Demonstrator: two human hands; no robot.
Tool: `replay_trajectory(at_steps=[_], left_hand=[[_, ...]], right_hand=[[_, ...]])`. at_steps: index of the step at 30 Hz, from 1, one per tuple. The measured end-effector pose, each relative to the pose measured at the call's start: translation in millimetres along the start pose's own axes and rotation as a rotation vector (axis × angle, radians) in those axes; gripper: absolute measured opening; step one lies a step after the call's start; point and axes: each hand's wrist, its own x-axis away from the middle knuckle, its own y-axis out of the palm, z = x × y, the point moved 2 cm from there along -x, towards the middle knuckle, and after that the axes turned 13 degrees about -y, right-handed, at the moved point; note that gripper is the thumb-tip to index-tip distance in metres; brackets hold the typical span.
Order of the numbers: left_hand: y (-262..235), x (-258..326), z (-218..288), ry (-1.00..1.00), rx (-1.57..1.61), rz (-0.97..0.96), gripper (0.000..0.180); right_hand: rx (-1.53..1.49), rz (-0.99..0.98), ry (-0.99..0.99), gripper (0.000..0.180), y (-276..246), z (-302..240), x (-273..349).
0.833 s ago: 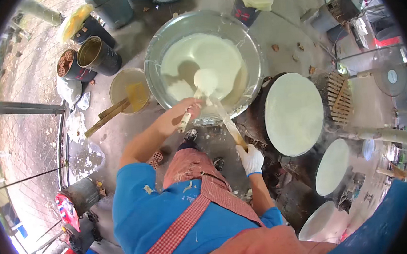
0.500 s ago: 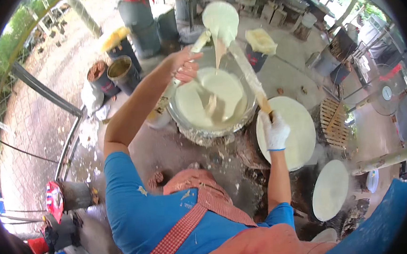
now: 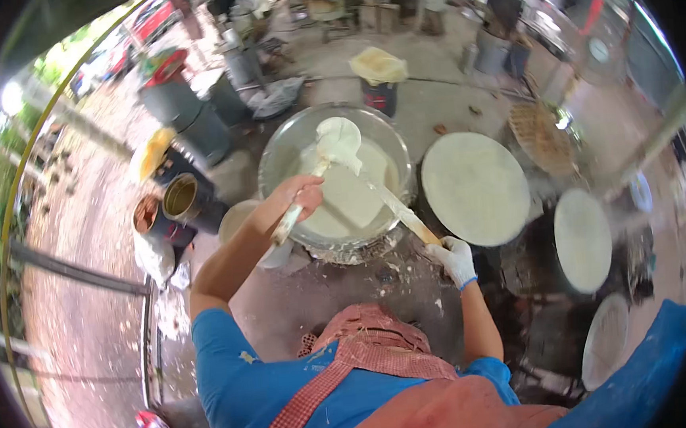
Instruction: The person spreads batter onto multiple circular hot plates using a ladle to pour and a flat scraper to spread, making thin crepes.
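Observation:
My bare left hand [image 3: 300, 197] is closed round a batter-coated paddle [image 3: 284, 226] with a pale handle. In a white glove, my right hand [image 3: 451, 259] grips the wooden handle of a long-handled ladle [image 3: 405, 216]. Both tools reach over a wide metal basin [image 3: 270, 167] of creamy white batter [image 3: 350, 201]. Their coated far ends meet at a round white head, seemingly the ladle's, above the batter. Which tool lies in front there is hard to make out.
Right of the basin are a large round white surface [image 3: 476, 189] and another [image 3: 583, 241]. A woven rack [image 3: 542, 138] lies beyond. Buckets [image 3: 183, 195] stand at left beside a white tub [image 3: 240, 221]. A cloth-topped bucket [image 3: 380, 92] stands behind the basin.
Both tools have come down closer to the basin, and my hands have drawn lower. The batter stream that hung from the ladle no longer shows clearly. The whole view has shifted.

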Motion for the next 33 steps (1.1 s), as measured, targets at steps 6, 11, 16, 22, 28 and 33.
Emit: replay_trajectory(at_steps=[6, 11, 16, 22, 28, 33], left_hand=[[51.4, -59.4, -42.4, 0.035, -0.507, -0.1, 0.014], [74.4, -135.4, -141.6, -0.44, -0.197, -0.204, 0.005], [134.0, -217.4, -312.5, -0.93, 0.156, -0.327, 0.011], [278.1, -293.5, -498.9, -1.072, -0.126, -0.43, 0.02], [444.0, -341.2, -621.4, -1.227, -0.661, -0.523, 0.016], [526.3, -394.6, -727.4, -0.575, -1.313, -0.688, 0.031]], right_hand=[[-0.067, 0.232, -0.06, 0.037, -57.4, -7.8, 84.8], [-0.072, 0.221, 0.194, 0.037, -72.9, 78.1, 183.9], [0.271, 0.4, 0.298, 0.049, -121.9, 188.3, 363.2], [0.381, 0.863, 0.686, 0.046, -196.8, 199.3, 542.9], [0.419, 1.399, 0.855, 0.041, -286.4, 199.8, 609.1], [0.768, 1.478, 0.372, 0.043, -366.1, 189.6, 574.1]])
